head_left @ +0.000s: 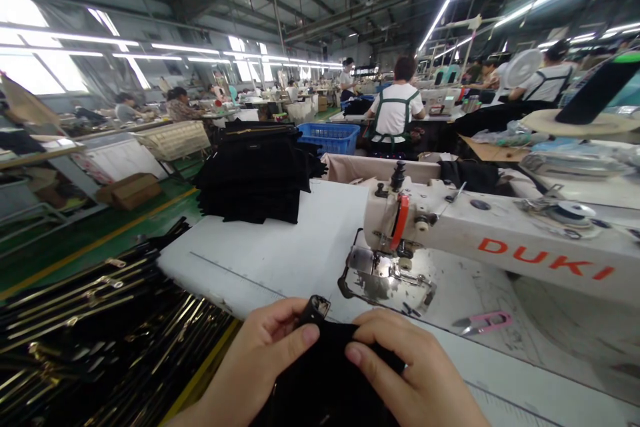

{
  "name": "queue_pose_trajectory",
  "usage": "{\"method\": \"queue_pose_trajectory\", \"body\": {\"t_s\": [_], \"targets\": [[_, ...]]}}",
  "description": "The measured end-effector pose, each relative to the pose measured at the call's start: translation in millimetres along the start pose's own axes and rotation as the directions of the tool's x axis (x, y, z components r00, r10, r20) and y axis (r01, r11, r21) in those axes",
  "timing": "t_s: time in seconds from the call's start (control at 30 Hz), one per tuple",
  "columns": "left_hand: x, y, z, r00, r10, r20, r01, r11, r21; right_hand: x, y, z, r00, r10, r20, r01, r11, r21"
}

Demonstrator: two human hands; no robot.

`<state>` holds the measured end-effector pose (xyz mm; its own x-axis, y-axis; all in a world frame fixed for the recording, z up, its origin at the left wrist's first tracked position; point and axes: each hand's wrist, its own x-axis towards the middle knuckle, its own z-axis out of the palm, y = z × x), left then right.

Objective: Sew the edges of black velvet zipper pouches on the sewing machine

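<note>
Black fabric (330,373) hangs between my two hands at the front edge of the white sewing table (300,247). My left hand (273,347) pinches its rolled upper corner, where a small shiny piece shows at the end. The fingers of my right hand (400,360) are closed on the top edge of the same fabric, a short way to the right. Just beyond my hands stands the sewing machine (500,233), with its metal needle plate (385,280). Pink thread snips (485,323) lie on the machine bed to the right.
A stack of black fabric pieces (255,173) sits at the table's back left. Many black pieces with gold zippers (100,320) lie at the left. Behind are a blue basket (330,138) and a person in a white shirt (397,110). A black thread cone (595,93) stands at the right.
</note>
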<state>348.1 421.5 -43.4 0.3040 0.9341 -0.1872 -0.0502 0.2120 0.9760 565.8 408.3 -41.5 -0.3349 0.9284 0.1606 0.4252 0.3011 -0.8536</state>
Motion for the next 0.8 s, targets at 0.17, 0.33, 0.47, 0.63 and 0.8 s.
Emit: {"method": "queue_pose_trajectory", "body": {"t_s": [0.17,0.33,0.47,0.63,0.8], "targets": [[2,-3,3.9,1.0,-0.014,-0.001,0.014,0.997,-0.077,-2,3,3,0.989,-0.06,-0.138,0.06,0.998,-0.009],[3,-5,7.3,0.999,-0.04,-0.028,0.035,0.984,-0.174,-4,6,4,0.984,-0.036,-0.174,0.038,0.999,0.008],[2,-5,10.0,0.995,-0.093,-0.041,0.081,0.968,-0.238,-5,9,4,0.987,0.027,-0.156,-0.026,1.0,0.014],[3,-4,13.5,0.992,-0.124,-0.035,0.11,0.958,-0.265,-7,10,4,0.988,0.072,-0.137,-0.071,0.997,0.017],[4,-5,16.0,0.986,-0.163,-0.039,0.145,0.947,-0.288,-9,11,4,0.988,0.095,-0.122,-0.09,0.995,0.046]]}}
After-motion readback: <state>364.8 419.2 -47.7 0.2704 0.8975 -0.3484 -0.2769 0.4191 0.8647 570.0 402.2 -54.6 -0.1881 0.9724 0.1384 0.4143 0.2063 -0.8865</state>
